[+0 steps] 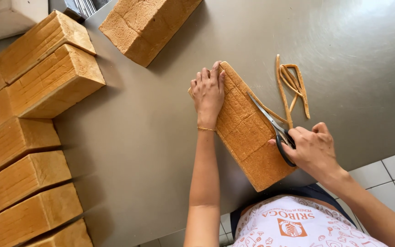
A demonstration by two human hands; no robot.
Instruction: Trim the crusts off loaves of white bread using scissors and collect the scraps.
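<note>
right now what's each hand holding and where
The right hand holds black-handled scissors by the handle loops. The left hand presses flat on the bread loaf at its far end.

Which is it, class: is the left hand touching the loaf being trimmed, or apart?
Touching: the head view shows the left hand pressed flat on the loaf.

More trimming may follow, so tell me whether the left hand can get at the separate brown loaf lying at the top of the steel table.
Probably yes: the left hand rests on the long brown loaf, and only bare steel table lies between it and the separate brown loaf.
</note>
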